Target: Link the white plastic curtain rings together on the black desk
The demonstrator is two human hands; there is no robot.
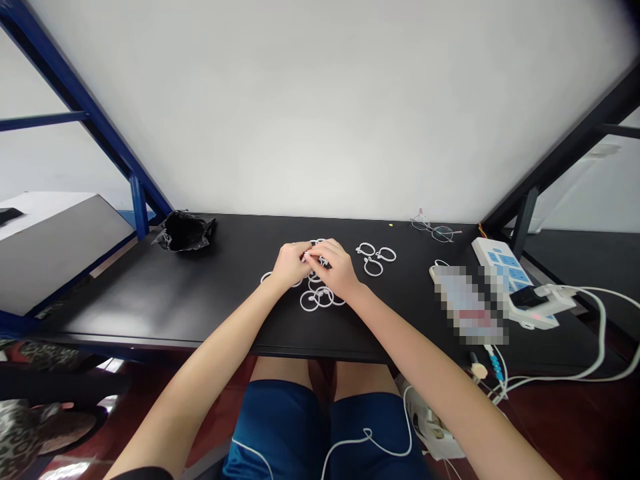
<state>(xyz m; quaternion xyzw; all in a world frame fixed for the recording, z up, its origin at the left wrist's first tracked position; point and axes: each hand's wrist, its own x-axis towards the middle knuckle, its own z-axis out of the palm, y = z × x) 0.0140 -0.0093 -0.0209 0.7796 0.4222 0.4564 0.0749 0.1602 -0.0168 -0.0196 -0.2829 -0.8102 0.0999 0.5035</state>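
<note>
Both my hands meet at the middle of the black table (150, 300). My left hand (290, 265) and my right hand (336, 265) are closed, fingertips pinched together on a small white ring (314, 257) between them. Several more white rings (320, 297) lie on the table just below my hands. Three separate white rings (376, 259) sit a little to the right of my right hand.
A crumpled black bag (186, 231) lies at the back left. Glasses (434, 229) rest at the back right. A white power strip (505, 263) with plugged chargers and white cables (595, 333) occupies the right edge. Blue frame posts (137, 203) stand left.
</note>
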